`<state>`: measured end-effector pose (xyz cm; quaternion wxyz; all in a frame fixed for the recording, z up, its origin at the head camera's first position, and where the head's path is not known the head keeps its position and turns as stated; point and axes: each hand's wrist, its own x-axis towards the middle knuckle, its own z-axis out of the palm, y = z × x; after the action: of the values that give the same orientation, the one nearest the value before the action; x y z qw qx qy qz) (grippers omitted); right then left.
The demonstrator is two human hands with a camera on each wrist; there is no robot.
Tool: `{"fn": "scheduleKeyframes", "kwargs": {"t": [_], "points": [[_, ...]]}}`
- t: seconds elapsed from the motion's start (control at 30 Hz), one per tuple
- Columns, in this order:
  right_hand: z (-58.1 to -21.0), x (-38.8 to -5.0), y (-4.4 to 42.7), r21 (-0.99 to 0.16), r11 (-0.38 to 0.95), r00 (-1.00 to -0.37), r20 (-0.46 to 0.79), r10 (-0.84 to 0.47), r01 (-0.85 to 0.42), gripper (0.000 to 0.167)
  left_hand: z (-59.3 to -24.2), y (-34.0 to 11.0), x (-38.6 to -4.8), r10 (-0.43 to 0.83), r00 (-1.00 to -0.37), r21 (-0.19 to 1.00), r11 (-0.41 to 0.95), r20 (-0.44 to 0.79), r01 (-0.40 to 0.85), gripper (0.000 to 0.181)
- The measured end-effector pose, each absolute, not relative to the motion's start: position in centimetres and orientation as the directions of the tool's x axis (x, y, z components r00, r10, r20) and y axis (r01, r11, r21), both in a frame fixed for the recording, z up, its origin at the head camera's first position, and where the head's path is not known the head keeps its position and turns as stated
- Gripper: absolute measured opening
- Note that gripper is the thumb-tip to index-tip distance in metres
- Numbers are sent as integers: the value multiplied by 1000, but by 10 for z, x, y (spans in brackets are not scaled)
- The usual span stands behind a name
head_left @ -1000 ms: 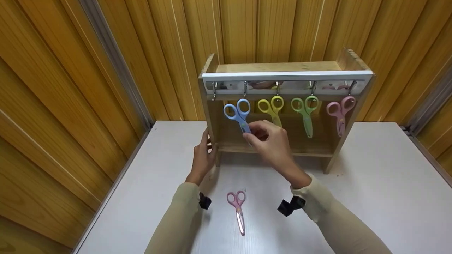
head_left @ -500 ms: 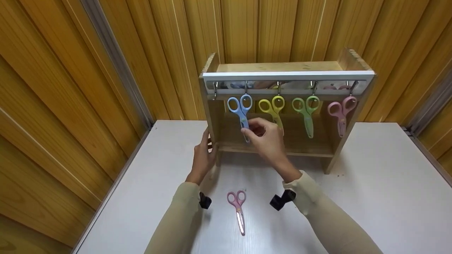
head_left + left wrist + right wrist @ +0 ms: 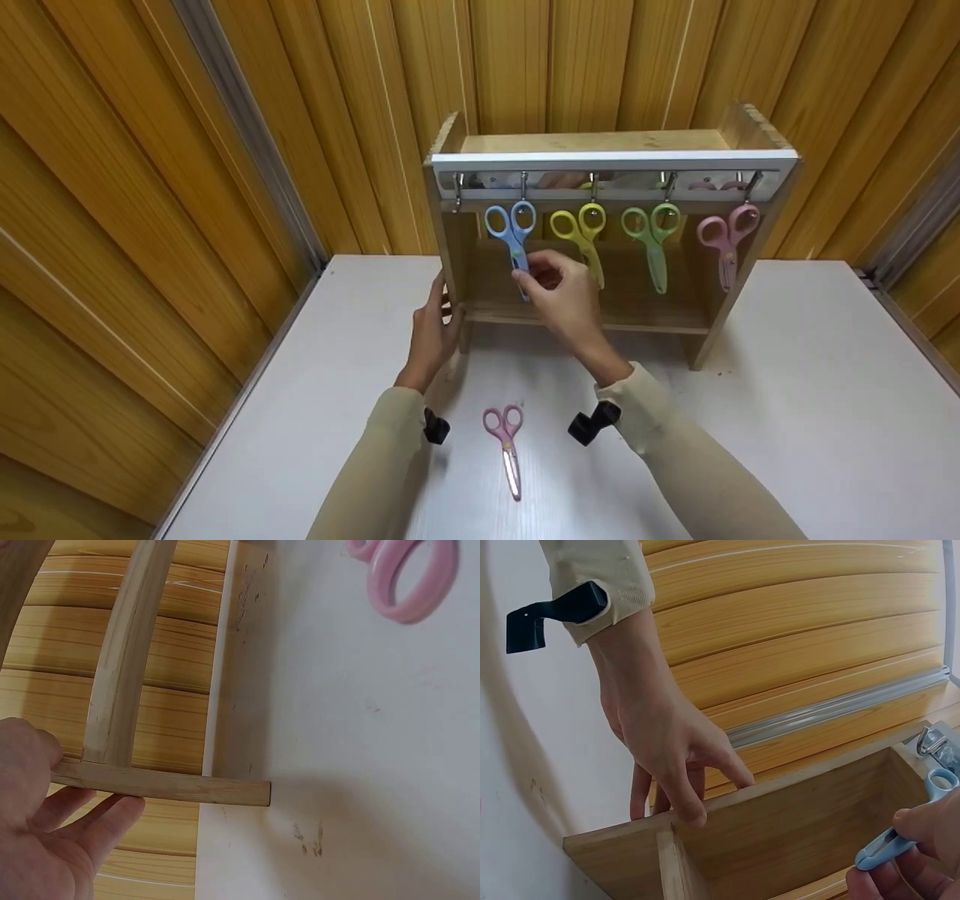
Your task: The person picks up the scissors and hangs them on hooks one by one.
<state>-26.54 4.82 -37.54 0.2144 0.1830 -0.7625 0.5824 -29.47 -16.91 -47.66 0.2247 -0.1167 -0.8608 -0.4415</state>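
We pinched blue scissors (image 3: pixel 517 245) in our right hand (image 3: pixel 566 294), one loop (image 3: pixel 533 219) at a hook (image 3: pixel 524 181), apparently hanging them, as our left hand (image 3: pixel 433 335) gripped the wooden rack (image 3: pixel 592 141); gentle release seemed called for next.

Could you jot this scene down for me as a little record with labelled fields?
Right hand: pinches blue scissors by the blade end
Blue scissors: one ring at the second hook from the left; whether hooked is unclear
Left hand: holds the side of the wooden rack
Hanging, left to right: yellow scissors, green scissors, pink scissors
Leftmost hook: nothing hanging
On white table: another pair of pink scissors
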Motion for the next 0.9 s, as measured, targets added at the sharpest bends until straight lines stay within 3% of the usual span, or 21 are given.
{"fn": "scheduleKeyframes", "kwargs": {"t": [0.9], "points": [[-410, -272, 48, -831, 257, -859, 512, 5, -494, 12, -477, -169, -295, 6, -873, 719, 563, 488, 406, 72]]}}
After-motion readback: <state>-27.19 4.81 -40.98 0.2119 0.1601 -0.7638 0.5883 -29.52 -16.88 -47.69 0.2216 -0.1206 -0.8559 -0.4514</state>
